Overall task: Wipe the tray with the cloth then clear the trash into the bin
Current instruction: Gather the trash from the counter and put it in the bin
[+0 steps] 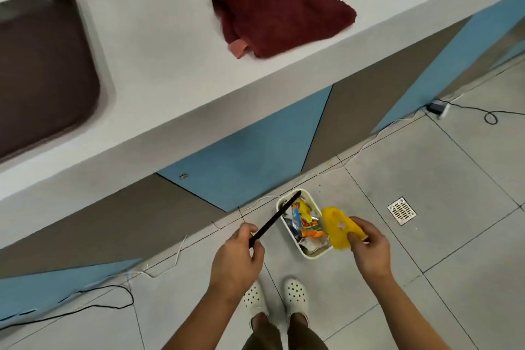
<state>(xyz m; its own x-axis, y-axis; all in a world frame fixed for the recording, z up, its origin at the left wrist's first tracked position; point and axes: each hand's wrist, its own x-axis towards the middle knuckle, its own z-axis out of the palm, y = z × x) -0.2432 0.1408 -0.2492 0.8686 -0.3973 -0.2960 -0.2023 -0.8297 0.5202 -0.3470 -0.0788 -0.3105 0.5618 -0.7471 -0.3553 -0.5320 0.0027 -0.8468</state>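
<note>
- Your left hand (pixel 237 250) grips a black stick (pixel 275 219) over the bin (pixel 287 239).
- Your right hand (pixel 368 244) pinches a yellow wrapper (pixel 336 229) (bin's right edge).
- Cloth (pixel 279 11) and tray (pixel 42 71) lie on the desk (pixel 159 45).

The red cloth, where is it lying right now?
In the head view the red cloth lies folded on the white counter, upper middle, right of the dark tray, with neither hand touching it.

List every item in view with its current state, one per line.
tray: bare, flat on the counter
cloth: folded, lying on the counter
bin: on the floor, holding wrappers
black stick: held by the left hand, tip over the bin
yellow trash: held by the right hand over the bin
</note>
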